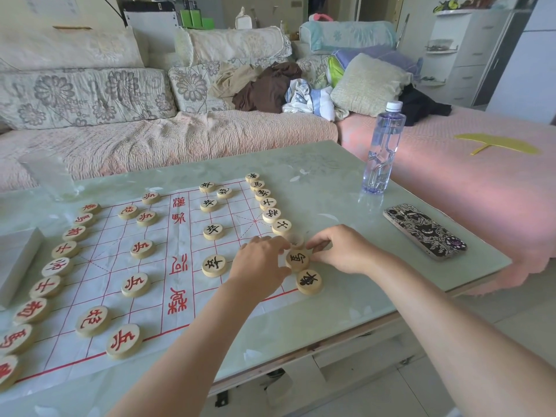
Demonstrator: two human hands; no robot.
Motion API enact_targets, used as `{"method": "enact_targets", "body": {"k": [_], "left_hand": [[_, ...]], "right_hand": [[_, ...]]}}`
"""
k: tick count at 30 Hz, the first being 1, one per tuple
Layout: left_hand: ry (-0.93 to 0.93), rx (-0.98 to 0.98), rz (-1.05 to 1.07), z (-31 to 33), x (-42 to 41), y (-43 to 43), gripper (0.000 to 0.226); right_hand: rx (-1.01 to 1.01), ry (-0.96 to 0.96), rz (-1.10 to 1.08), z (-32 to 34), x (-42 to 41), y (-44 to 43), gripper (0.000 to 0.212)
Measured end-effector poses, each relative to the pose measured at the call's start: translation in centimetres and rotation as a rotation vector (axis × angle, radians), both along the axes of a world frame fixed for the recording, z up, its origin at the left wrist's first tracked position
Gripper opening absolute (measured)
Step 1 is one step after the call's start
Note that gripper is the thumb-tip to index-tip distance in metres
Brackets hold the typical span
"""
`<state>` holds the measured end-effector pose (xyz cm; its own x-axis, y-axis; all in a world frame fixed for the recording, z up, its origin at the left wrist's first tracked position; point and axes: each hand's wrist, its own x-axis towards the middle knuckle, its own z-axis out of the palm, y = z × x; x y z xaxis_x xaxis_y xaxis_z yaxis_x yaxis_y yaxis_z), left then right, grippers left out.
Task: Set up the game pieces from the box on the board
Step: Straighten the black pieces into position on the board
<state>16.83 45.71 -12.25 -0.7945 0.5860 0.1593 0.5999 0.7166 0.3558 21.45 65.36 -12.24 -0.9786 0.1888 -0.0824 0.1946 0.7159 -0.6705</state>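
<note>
The paper board (180,251) with red lines lies on the glass table. Red-lettered wooden discs (57,266) stand in a column along its left edge, with more in the left half. Black-lettered discs (271,215) line its right edge, and several stand in the right half. My left hand (261,261) and my right hand (341,251) meet at the near end of the black column. Their fingertips pinch a blurred black piece (295,240) from both sides. Just below it lie a black disc (297,259) and another black disc (309,281) at the board's corner.
A white box (15,260) sits at the table's left edge, with a translucent plastic container (48,173) behind it. A water bottle (382,149) and a phone (424,231) are on the right side of the table. A sofa with cushions and clothes runs behind.
</note>
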Motion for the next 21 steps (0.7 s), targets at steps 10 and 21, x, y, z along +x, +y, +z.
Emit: {"method": "enact_targets", "body": {"k": [10,21], "left_hand": [[-0.075,0.026,0.024,-0.07,-0.06,-0.03,0.043],[-0.155,0.048,0.002,0.34,-0.29,0.49,0.042]], "right_hand": [[0.008,-0.016,0.05,-0.24,-0.15,-0.17,0.023],[0.055,-0.033,0.028,0.04,0.3,0.01,0.024]]}}
